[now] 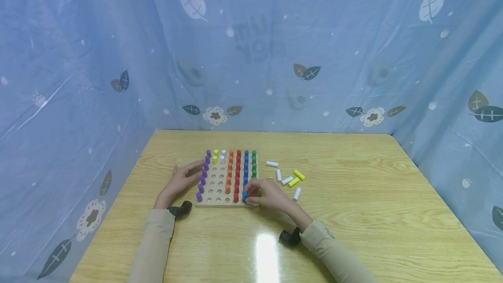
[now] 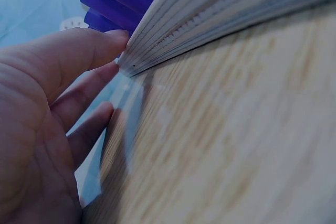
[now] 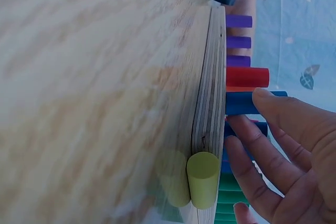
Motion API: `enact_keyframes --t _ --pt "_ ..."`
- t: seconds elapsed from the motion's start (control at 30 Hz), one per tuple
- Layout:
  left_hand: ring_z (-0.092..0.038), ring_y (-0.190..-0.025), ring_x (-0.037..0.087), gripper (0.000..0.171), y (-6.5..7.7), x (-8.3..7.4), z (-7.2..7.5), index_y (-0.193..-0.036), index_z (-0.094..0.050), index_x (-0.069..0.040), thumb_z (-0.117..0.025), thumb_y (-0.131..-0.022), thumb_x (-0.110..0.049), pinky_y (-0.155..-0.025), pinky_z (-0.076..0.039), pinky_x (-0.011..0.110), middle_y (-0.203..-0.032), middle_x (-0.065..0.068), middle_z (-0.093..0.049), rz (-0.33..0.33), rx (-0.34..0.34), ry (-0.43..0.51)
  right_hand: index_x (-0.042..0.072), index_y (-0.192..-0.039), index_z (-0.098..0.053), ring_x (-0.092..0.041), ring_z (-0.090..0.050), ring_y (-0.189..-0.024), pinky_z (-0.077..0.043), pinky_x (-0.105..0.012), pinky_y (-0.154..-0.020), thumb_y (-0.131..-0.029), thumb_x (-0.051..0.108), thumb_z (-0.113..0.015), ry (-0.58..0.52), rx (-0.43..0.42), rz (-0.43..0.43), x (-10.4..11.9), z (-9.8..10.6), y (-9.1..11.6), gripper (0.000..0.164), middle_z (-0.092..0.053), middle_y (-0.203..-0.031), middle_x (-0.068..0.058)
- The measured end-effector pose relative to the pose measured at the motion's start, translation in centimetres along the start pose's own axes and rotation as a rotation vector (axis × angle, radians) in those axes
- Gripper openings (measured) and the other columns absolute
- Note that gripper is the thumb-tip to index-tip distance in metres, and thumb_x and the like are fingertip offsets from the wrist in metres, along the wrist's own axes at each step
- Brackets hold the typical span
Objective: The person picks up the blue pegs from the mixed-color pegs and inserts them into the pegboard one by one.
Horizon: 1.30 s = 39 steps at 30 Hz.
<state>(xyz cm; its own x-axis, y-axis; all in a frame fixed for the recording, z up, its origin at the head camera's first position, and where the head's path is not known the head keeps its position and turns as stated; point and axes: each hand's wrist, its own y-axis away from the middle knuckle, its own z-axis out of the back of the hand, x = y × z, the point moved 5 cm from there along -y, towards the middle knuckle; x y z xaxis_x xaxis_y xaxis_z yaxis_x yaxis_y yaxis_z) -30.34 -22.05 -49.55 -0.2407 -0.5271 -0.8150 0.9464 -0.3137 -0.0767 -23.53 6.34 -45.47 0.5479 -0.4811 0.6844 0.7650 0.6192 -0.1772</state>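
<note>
A wooden pegboard (image 1: pixel 216 205) stands on the table with columns of purple, yellow, white, orange, red, blue and green pegs. My right hand (image 1: pixel 271 193) pinches a blue peg (image 3: pixel 240 103) at the front end of the blue column, where it stands upright on the board's face. Along the board's left side, my left hand (image 1: pixel 181 181) touches the edge near the purple pegs (image 1: pixel 202 181), its fingers nearly straight. The left wrist view shows fingertips against the layered board edge. Bare holes show in the yellow, white and orange columns.
Right of the board lie loose white pegs (image 1: pixel 278 175) and yellow pegs (image 1: pixel 299 174). One yellow peg (image 3: pixel 202 182) lies close beside the board's front right edge, partly hidden by my right hand in the head view. A patterned blue curtain (image 1: pixel 267 77) surrounds the wooden table (image 1: pixel 353 187).
</note>
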Motion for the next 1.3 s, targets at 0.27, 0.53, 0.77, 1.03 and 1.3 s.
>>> enact_keyframes --t 0.27,0.53,0.77,1.03,1.3 --pt "-0.03 -0.136 0.035 0.048 0.0 -0.1 0.0 -0.135 -0.048 -0.017 -0.057 -0.091 -0.034 -0.105 0.023 0.058 -0.142 0.011 -0.043 0.003 -0.003 -0.004 0.013 -0.094 -0.064 -0.004 -0.063 -0.078 -0.054 -0.026 -0.072 -0.081 0.016 -0.072 -0.002 0.004 -0.008 -0.1 -0.2 0.0 0.016 -0.069 -0.085 0.006" --pt "-0.029 -0.136 0.033 0.048 0.0 0.1 0.0 -0.136 -0.048 -0.018 -0.057 -0.091 -0.033 -0.105 0.024 0.057 -0.142 0.01 -0.042 -0.002 -0.002 0.004 0.01 -0.096 -0.065 -0.005 -0.062 -0.076 -0.054 -0.024 -0.068 -0.082 0.016 -0.071 0.008 0.008 0.01 -0.1 -0.1 0.0 0.017 -0.069 -0.085 0.005" --pt "-0.029 -0.137 0.033 0.047 0.0 0.2 -0.1 -0.136 -0.047 -0.018 -0.057 -0.091 -0.031 -0.105 0.023 0.058 -0.142 0.01 -0.042 0.001 0.003 0.004 0.013 -0.1 -0.064 -0.004 -0.062 -0.079 -0.053 -0.021 -0.071 -0.082 0.017 -0.07 -0.018 0.037 -0.028 -0.3 0.1 0.2 0.019 -0.067 -0.088 0.008" --pt "-0.029 -0.136 0.033 0.048 0.0 0.1 0.0 -0.135 -0.047 -0.017 -0.058 -0.091 -0.032 -0.105 0.023 0.057 -0.143 0.01 -0.042 0.004 0.004 -0.002 0.013 -0.101 -0.064 -0.005 -0.062 -0.084 -0.053 -0.024 -0.078 -0.082 0.018 -0.07 -0.035 0.025 -0.053 -0.8 0.8 0.6 0.02 -0.068 -0.092 0.006" --pt "-0.03 -0.136 0.033 0.051 0.1 0.3 -0.1 -0.134 -0.049 -0.018 -0.058 -0.09 -0.039 -0.105 0.024 0.057 -0.143 0.01 -0.042 0.014 -0.007 0.024 0.012 -0.1 -0.064 -0.007 -0.062 -0.083 -0.054 -0.027 -0.076 -0.083 0.016 -0.07 -0.009 -0.022 -0.04 -1.5 2.3 0.7 0.018 -0.068 -0.095 0.003"
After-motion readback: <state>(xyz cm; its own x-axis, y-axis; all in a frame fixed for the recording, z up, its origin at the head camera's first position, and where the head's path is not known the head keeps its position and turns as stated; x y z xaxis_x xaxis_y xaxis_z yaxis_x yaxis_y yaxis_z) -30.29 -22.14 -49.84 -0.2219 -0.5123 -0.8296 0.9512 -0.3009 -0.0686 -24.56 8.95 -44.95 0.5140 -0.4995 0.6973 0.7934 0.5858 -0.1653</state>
